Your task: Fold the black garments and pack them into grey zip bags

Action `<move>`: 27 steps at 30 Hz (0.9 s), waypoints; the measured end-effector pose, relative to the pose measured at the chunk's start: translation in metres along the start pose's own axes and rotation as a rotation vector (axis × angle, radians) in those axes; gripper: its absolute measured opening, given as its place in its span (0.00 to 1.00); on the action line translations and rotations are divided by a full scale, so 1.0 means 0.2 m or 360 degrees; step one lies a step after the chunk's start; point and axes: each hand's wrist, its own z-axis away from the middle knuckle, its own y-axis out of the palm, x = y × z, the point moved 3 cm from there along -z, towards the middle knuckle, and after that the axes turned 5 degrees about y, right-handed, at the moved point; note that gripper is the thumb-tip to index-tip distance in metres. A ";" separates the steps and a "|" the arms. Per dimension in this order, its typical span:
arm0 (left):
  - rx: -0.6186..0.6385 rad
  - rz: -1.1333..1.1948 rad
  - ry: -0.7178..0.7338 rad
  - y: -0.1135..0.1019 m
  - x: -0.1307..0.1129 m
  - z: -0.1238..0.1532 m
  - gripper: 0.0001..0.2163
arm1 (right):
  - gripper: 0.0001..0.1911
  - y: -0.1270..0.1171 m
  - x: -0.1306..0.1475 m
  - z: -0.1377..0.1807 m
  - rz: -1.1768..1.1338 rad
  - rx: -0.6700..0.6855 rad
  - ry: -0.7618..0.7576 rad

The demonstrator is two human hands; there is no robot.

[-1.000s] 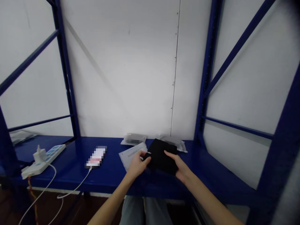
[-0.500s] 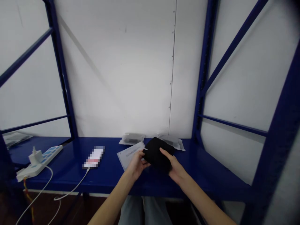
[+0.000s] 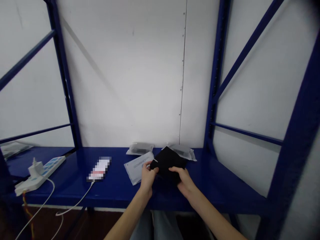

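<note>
A folded black cloth item (image 3: 167,162) with a small white tag at its left corner is held just above the blue shelf (image 3: 117,186). My left hand (image 3: 148,176) pinches its left corner, fingers closed on the fabric. My right hand (image 3: 183,181) grips its lower right edge, fingers curled over it. A flat clear plastic bag with printed text (image 3: 136,165) lies on the shelf right under and left of my left hand.
Two more clear bags with dark contents (image 3: 140,148) (image 3: 183,151) lie against the white wall. A phone (image 3: 99,168) on a white cable and a white power strip with a plug (image 3: 37,170) sit to the left. Blue rack posts (image 3: 212,100) stand on both sides.
Both hands have turned the black cloth item a little and drawn it slightly closer. My left hand has shifted its pinch at the tagged corner.
</note>
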 end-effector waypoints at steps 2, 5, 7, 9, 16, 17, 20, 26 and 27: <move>0.0052 -0.0081 -0.0065 0.00 0.00 0.01 0.20 | 0.17 0.00 -0.01 0.00 -0.0034 -0.0017 0.0002; 0.0383 0.0029 -0.0143 0.03 -0.01 0.03 0.19 | 0.19 0.03 -0.01 0.01 -0.0047 0.0053 0.0023; 0.0519 0.0011 -0.0096 0.04 -0.01 0.03 0.20 | 0.24 0.06 -0.01 0.03 -0.0030 0.0102 0.0012; 0.0524 -0.0121 0.0011 0.03 -0.01 0.03 0.22 | 0.28 0.07 -0.01 0.04 0.0021 0.0110 -0.0003; 0.0449 -0.0537 0.0357 -0.07 -0.07 0.01 0.36 | 0.27 -0.01 0.00 0.01 0.0071 -0.0062 0.0179; 0.0455 -0.0665 0.0519 -0.09 -0.11 0.01 0.33 | 0.27 -0.03 0.01 0.00 0.0038 -0.0075 0.0175; 0.0605 -0.1256 0.0905 -0.17 -0.22 -0.01 0.19 | 0.30 -0.08 0.06 -0.03 -0.0021 -0.0080 0.0105; 0.0997 -0.1873 0.0987 -0.29 -0.30 -0.05 0.07 | 0.31 -0.12 0.19 0.00 0.0294 -0.0043 -0.0464; 0.1034 -0.1882 0.1016 -0.29 -0.31 -0.04 0.08 | 0.30 -0.11 0.20 0.01 0.0372 -0.0013 -0.0564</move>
